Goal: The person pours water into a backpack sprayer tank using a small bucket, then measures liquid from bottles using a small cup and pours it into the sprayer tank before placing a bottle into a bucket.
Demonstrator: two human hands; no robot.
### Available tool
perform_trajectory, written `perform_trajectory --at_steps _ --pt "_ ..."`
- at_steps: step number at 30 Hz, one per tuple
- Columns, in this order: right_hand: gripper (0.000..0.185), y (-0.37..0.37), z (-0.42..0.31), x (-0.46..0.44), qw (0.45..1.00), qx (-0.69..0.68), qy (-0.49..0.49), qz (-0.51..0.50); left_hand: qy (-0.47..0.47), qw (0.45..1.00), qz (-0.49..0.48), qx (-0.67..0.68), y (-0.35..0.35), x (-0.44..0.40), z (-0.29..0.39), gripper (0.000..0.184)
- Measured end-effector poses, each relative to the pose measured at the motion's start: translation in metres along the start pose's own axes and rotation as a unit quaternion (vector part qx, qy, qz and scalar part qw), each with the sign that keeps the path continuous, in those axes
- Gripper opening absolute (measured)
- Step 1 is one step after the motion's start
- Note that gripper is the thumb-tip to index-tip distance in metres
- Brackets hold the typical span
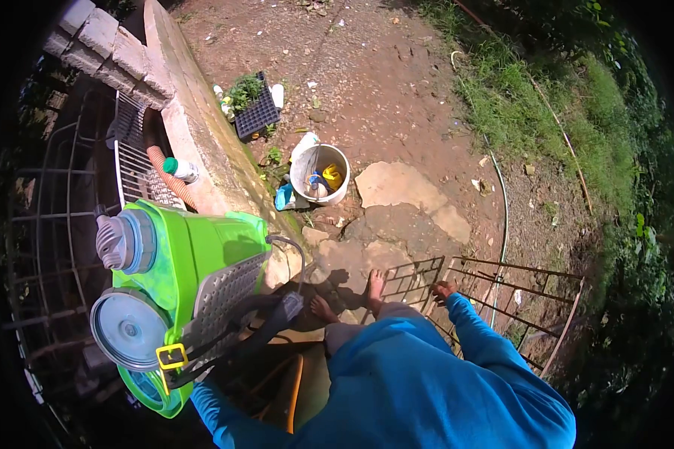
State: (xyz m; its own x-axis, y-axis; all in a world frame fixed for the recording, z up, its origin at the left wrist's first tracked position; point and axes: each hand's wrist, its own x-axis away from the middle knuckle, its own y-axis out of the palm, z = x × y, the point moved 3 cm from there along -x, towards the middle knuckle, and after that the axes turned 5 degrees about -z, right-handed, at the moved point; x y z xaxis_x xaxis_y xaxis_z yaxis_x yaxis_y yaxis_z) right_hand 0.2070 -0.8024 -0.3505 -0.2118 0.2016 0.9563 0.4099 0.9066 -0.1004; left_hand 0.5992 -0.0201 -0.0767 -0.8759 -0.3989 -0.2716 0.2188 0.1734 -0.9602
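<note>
A bright green knapsack sprayer tank (202, 243) with a grey ribbed cap, a round grey lid, black straps and a yellow buckle (172, 357) fills the left side, by the low concrete wall (191, 120). My left sleeve (221, 419) reaches up to its lower end; the left hand itself is hidden behind the tank and straps. On the other side, my right hand (443, 291) has its fingers curled at the near corner of a rusty metal bar gate (517, 307). My bare feet (376, 288) stand on stone between the two.
A white bucket (302, 168) holding yellow and blue items stands ahead beside the wall. Farther off lies a black seedling tray (258, 112) with plants. A green-capped bottle (181, 169) rests on the wall. A hose (504, 217) runs along the ground at right, near grass.
</note>
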Motion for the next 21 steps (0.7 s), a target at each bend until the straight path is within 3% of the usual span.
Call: perform_trajectory --at_steps 6,8,10,12,13,14,16,17,21 --pt "0.047 0.008 -0.008 -0.006 0.999 0.025 -0.008 -0.028 -0.005 0.999 0.052 -0.007 -0.004 0.02 0.01 0.036" --pt "0.047 0.006 -0.005 -0.016 0.994 -0.064 -0.072 -0.048 0.037 0.993 0.108 0.01 -0.003 0.041 0.023 0.037" --pt "0.048 0.004 -0.019 -0.016 0.997 -0.04 -0.045 -0.055 0.101 0.985 0.127 0.056 0.009 0.078 0.046 0.038" --pt "0.05 -0.003 -0.018 -0.023 0.996 -0.053 -0.054 -0.044 0.105 0.986 0.02 0.132 0.037 0.127 0.065 0.039" --pt "0.049 -0.008 -0.005 -0.038 0.995 -0.068 -0.069 -0.034 0.054 0.978 -0.095 0.179 0.057 0.155 0.068 0.04" --pt "0.049 -0.012 -0.008 -0.04 0.995 -0.056 -0.074 -0.045 -0.056 0.935 -0.253 0.243 0.082 0.189 0.068 0.038" --pt "0.042 -0.019 -0.018 -0.036 0.998 -0.055 0.012 -0.013 -0.288 0.774 -0.475 0.303 0.09 0.274 0.103 0.032" --pt "0.042 -0.023 -0.022 -0.026 0.998 -0.062 0.01 -0.027 -0.221 0.715 -0.606 0.269 0.11 0.298 0.116 0.028" --pt "0.04 -0.047 -0.015 -0.035 0.997 -0.041 0.056 -0.034 -0.256 0.596 -0.649 0.396 0.147 0.38 0.205 0.033"
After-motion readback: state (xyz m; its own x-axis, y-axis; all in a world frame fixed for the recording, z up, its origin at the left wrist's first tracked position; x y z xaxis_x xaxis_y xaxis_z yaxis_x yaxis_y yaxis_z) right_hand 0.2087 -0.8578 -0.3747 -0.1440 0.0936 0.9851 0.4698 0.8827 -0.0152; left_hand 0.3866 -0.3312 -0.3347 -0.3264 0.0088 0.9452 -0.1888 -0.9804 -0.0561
